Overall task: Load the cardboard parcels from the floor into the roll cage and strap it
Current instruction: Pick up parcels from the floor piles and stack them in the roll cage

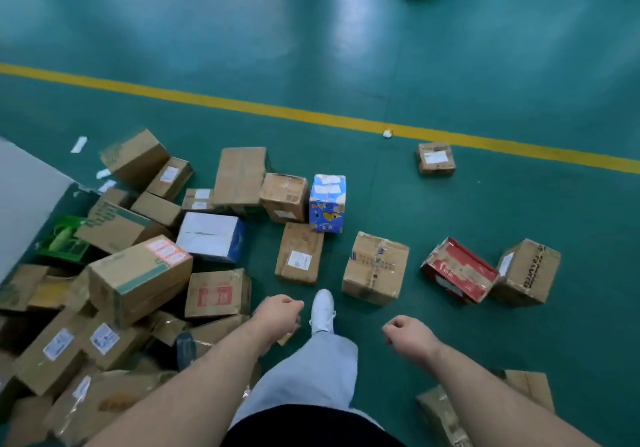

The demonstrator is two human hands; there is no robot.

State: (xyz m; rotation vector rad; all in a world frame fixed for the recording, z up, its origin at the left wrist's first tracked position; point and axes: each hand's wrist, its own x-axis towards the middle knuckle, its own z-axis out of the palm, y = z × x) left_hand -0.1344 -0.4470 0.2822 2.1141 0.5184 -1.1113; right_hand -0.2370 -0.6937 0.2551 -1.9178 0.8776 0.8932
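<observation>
Parcels [299, 254] lie just beyond left hand [277, 315] and right hand [407, 334].

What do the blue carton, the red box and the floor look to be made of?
The blue carton: printed cardboard, white patches where print looks torn. The red box: printed cardboard, scuffed, tan patches along worn edges. The floor: smooth green coating, probably paint or epoxy; it reflects the lights.

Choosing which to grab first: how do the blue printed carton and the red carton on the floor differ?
The blue carton stands upright on end; the red carton lies on a long side. The blue carton has white labels on top; the red carton's top looks scuffed and torn. Both rest on the green floor; neither is held.
</observation>
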